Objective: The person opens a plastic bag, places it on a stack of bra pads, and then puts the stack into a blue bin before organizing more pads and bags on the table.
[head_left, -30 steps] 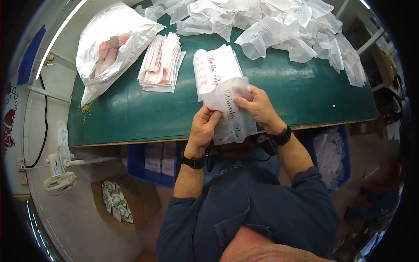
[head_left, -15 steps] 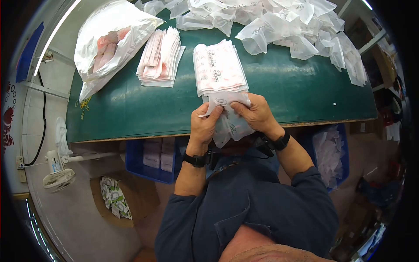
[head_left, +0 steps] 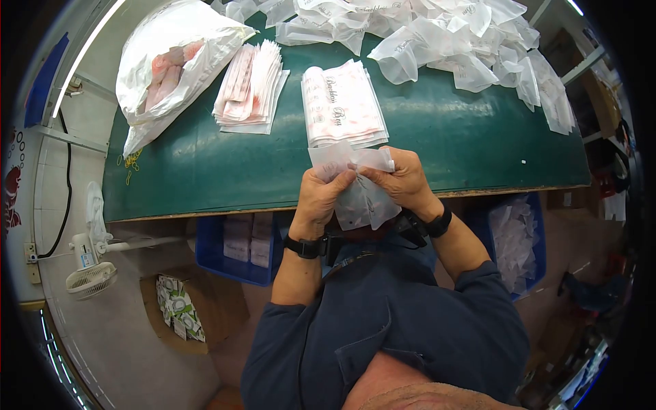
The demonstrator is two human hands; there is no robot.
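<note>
A frosted translucent plastic bag [head_left: 369,205] hangs over the near edge of the green table, held between both hands. My left hand [head_left: 321,193] pinches its left side with thumb and fingers closed. On the right side, my right hand [head_left: 403,179] grips the same bag, and the two thumbs almost meet at its middle, where the plastic is creased. Just beyond the hands lies a neat stack of printed bags [head_left: 345,106] with pinkish contents and black script lettering. The held bag's top edge lies close against that stack.
Left of the stack is another pile of flat bags [head_left: 251,89], beside a large white sack [head_left: 205,34]. Loose frosted bags [head_left: 451,44] heap along the far side of the green table [head_left: 225,178]. Blue bins [head_left: 256,273] stand below, and yellow rubber bands [head_left: 132,162] lie at left.
My thumbs have come closer together at the bag's middle. The plastic is now bunched there, and its upper edge has spread out to the left.
</note>
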